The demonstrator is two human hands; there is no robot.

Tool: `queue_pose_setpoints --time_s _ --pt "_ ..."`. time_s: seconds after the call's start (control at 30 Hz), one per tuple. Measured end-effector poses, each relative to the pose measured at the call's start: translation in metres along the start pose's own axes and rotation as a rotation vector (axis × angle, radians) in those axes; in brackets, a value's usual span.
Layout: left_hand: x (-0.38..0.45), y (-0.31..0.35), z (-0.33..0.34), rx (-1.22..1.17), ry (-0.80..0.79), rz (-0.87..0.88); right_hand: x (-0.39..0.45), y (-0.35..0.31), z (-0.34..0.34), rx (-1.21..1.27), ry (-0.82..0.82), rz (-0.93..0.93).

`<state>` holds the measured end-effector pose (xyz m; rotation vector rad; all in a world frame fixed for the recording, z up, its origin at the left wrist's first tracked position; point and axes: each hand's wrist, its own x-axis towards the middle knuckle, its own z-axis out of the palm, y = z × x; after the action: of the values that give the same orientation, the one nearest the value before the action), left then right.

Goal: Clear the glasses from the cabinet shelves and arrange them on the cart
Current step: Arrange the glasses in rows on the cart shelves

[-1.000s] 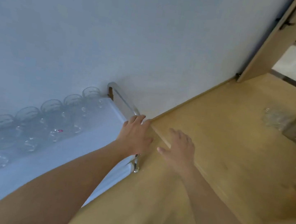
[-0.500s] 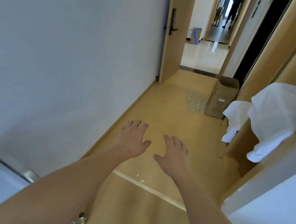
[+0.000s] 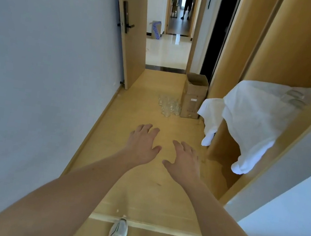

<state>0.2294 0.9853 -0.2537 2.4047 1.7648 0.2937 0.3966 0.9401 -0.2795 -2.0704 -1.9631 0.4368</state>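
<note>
Both arms are stretched forward over the wooden floor (image 3: 123, 113) of a narrow corridor. The left hand (image 3: 142, 145) is held palm down with its fingers spread and relaxed, grasping nothing; the right hand (image 3: 183, 162) is held the same way just beside it, also released and empty. This posture is judged to fit a walk toward the next pickup rather than a carry, since nothing is held and nothing is within reach of either hand.

The cart is not in view. The task's things that can be seen are two: a cluster of clear glasses (image 3: 169, 104) is set directly on the floor, well ahead of the hands, touching or just beside an open cardboard box (image 3: 193, 97). They are probably grouped there as a staging spot next to the box, though that cannot be confirmed. A few more glasses on the shelf (image 3: 294, 97) are seen lying on the white cloth (image 3: 249, 118) that is draped over the cabinet shelf at the right and hangs down over its edge; the cloth is judged to be there as padding for the glassware.

A white shoe (image 3: 117, 235) is planted on the floor below the arms. Further off, past the open door (image 3: 129, 41), another person (image 3: 188, 1) is standing in the hallway.
</note>
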Motion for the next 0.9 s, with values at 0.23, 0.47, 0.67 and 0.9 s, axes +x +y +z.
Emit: queue_pose_setpoints --time_s 0.23,0.47,0.67,0.9 --pt "0.133 -0.032 0.003 -0.038 -0.043 0.156 0.106 -0.005 -0.012 -0.029 0.087 0.175" --pt "0.249 -0.053 -0.002 -0.023 -0.098 0.320 0.185 -0.009 -0.030 0.011 0.189 0.368" --pt "0.308 -0.015 0.013 -0.040 -0.142 0.517 0.207 0.016 -0.050 0.053 0.255 0.531" --pt "0.375 0.063 0.026 -0.114 -0.109 0.691 0.239 0.075 -0.085 0.082 0.402 0.659"
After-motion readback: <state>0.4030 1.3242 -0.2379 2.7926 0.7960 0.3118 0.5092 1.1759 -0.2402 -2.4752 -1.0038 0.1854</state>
